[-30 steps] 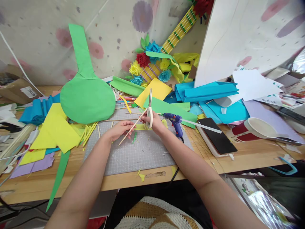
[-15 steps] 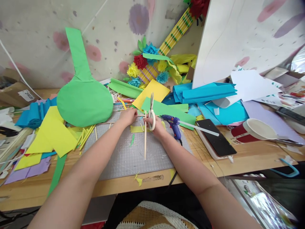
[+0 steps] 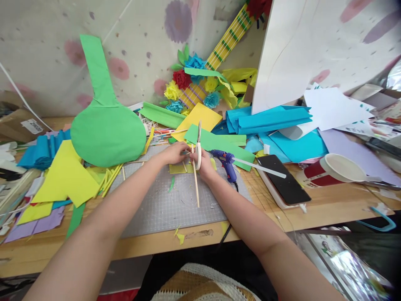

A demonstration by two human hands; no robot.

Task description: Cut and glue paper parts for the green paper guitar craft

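White-handled scissors (image 3: pixel 198 155) point upward in my right hand (image 3: pixel 205 165), its fingers closed around the handle. A thin wooden stick (image 3: pixel 196 188) slants down from its fingertips over the grey cutting mat (image 3: pixel 156 209). My left hand (image 3: pixel 177 153) meets it at the stick's upper end, fingers pinched together there; the exact grip is partly hidden. Beneath the hands lies a yellow strip (image 3: pixel 177 169). A blue glue gun (image 3: pixel 230 169) with a long glue stick rests just right of my right hand. Behind the hands lies a green paper piece (image 3: pixel 216 146).
A large green guitar-shaped cutout (image 3: pixel 108 136) leans at the back left, above yellow paper (image 3: pixel 62 179). A flower-covered guitar (image 3: pixel 192 94) stands behind. Toward the right are a phone (image 3: pixel 283 179), a paper cup (image 3: pixel 333 171) and blue crepe paper (image 3: pixel 272 121).
My left hand has moved right to the stick by my right hand. The stick's lower end has swung slightly right. The scissors stay in my right hand.
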